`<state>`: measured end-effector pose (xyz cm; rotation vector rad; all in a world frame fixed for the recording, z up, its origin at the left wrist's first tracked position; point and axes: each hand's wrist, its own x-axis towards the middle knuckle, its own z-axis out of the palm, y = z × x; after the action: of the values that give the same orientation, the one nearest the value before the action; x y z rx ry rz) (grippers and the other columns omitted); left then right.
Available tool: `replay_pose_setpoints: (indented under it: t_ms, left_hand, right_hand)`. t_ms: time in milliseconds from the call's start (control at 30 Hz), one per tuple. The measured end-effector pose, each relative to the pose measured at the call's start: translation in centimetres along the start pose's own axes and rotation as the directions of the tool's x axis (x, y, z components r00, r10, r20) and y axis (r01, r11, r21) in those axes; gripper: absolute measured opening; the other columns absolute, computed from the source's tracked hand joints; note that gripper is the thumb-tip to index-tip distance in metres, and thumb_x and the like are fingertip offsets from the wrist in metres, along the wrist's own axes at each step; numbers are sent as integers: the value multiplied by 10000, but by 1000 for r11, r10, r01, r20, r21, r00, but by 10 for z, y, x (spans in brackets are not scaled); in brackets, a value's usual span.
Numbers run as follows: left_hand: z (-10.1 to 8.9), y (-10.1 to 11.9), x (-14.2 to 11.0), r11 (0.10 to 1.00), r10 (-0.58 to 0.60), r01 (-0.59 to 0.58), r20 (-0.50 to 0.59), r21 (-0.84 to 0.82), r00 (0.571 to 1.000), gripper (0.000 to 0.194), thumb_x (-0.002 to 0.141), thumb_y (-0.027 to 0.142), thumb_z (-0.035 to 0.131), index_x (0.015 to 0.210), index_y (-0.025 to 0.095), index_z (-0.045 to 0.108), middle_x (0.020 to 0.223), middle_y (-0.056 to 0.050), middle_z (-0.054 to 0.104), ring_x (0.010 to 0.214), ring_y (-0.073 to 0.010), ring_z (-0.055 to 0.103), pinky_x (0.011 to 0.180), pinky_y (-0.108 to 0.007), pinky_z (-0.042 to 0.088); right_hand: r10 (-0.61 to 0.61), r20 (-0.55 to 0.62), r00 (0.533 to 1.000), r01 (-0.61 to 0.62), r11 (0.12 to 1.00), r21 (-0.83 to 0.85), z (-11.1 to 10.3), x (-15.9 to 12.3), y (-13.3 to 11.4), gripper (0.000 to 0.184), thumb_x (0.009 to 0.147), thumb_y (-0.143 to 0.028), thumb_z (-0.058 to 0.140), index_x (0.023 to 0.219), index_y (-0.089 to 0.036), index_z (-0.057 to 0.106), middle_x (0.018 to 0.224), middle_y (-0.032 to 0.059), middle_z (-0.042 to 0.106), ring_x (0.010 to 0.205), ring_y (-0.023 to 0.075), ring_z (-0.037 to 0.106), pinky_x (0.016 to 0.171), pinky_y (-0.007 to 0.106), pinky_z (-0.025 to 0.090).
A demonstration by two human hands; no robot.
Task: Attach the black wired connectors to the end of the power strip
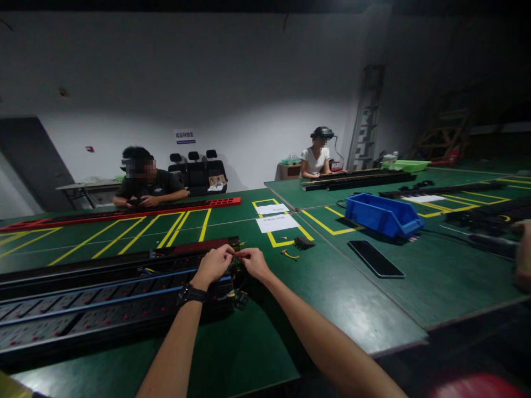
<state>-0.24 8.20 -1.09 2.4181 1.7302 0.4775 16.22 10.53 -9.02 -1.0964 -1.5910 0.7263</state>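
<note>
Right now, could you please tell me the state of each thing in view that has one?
Left hand: fingers bent, grip unclear
Right hand: fingers bent, grip unclear
Long black assembly: lying lengthwise
Yellow wire: loose, curved
Phone: flat, screen dark
Blue bin: upright, open-topped
Nearer white sheet: lying flat
Red frame: lying lengthwise

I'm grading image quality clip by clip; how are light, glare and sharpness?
Head view: dim light, with the wall darkening toward the top; glare whitens the green tabletop; the red shape at the bottom right is blurred; the left hand and right hand show clearly, but anything between them is too small to tell.
</note>
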Motion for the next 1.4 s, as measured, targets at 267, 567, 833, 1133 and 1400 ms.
replay_pose_setpoints:
  t_ms: [267,567,833,1133,1400]
  left_hand:
    - [1,2,2,999,-44,44,-14,-16,999,244,857,368,589,1046,309,732,1064,-12,793,992,-240,726,783,-289,509]
    - [-2,9,0,994,-95,94,4,46,996,238,809,354,626,1006,291,743,1055,-39,789,1044,-258,710,817,-296,512]
    - [-4,11,0,990,-102,100,12,104,995,263,818,379,618,1035,301,745,1077,-25,787,1043,-267,714,820,-316,526]
    - [-5,12,-2,995,-65,64,19,73,998,248,846,403,623,1039,305,745,1082,-3,788,1021,-238,717,823,-308,529]
    - [0,7,0,997,-26,25,9,70,1000,253,865,408,609,1049,292,739,1093,-13,784,1042,-244,711,816,-308,534]
  right_hand:
    - [-8,-9,1000,8,1000,-1,2,0,-2,335,764,-85,561,944,-184,826,958,75,800,916,237,758,853,329,587]
    - [3,12,1000,-2,1000,-7,-3,-2,-12,395,755,-49,512,946,-199,823,977,55,800,952,222,750,882,319,575]
    - [-33,14,999,33,998,-47,-3,-5,-14,348,780,-73,526,908,-242,803,966,5,793,960,195,728,918,312,551]
    - [128,-412,902,-257,927,-273,-38,6,-8,235,826,-211,530,990,-194,697,872,35,676,805,191,626,786,300,502]
    - [115,-463,879,-392,728,-563,-148,2,7,249,880,-247,534,1069,-200,689,969,65,690,879,201,630,758,279,434]
